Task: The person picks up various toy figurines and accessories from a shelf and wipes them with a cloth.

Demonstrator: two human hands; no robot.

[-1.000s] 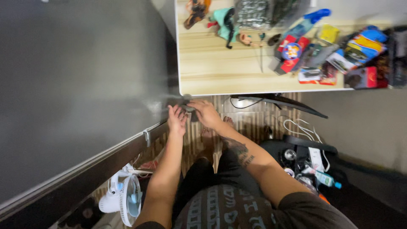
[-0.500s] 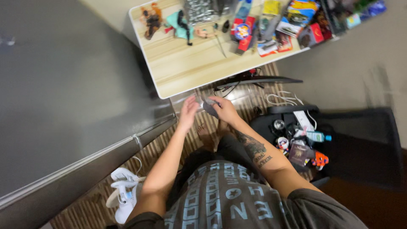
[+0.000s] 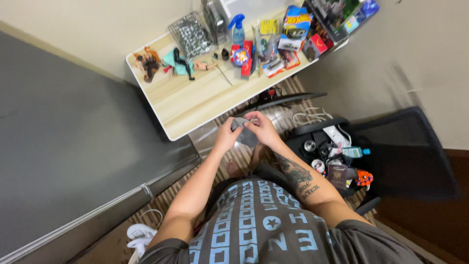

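Head view — both hands (image 3: 246,131) now raised, holding grey cloth (image 3: 245,135).

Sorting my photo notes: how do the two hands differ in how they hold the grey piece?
The left hand grips the small grey cloth-like piece from its left side, and its forearm is bare. The right hand pinches the piece's upper edge from the right, and its forearm carries a dark tattoo. Both hands are bare, both touch the piece, and both are raised in front of the wooden table.
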